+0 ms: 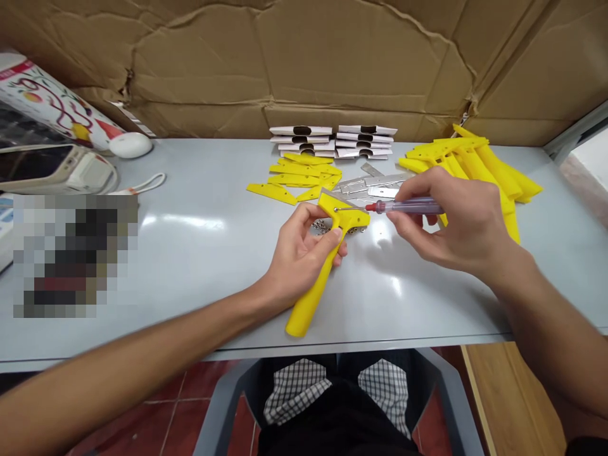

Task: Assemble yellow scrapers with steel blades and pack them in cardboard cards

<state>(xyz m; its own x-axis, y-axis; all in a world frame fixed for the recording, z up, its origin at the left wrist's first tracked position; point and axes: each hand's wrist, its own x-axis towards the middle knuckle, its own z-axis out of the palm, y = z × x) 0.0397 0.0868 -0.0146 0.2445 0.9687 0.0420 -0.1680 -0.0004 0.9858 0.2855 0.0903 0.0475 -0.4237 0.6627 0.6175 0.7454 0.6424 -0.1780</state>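
In my left hand (304,253) is a yellow plastic scraper (311,297), gripped just below its wide head, with its handle slanting down toward the table's front edge. A thin strip of metal blade shows along the head's upper edge. My right hand (451,221) is closed around a screwdriver (408,206) with a clear purplish handle and a red collar. Its shaft points left, and the tip meets the scraper head at the left screw hole. Small metal screws or nuts (322,226) lie on the table behind the scraper, partly hidden by my left hand.
Yellow flat plates (294,171), metal blades (361,185) and stacked white card pieces (365,138) lie beyond my hands. More yellow scraper handles (489,168) are piled at right. A white mouse (130,145) and a handheld device (52,168) sit at left. Cardboard (285,63) stands along the back.
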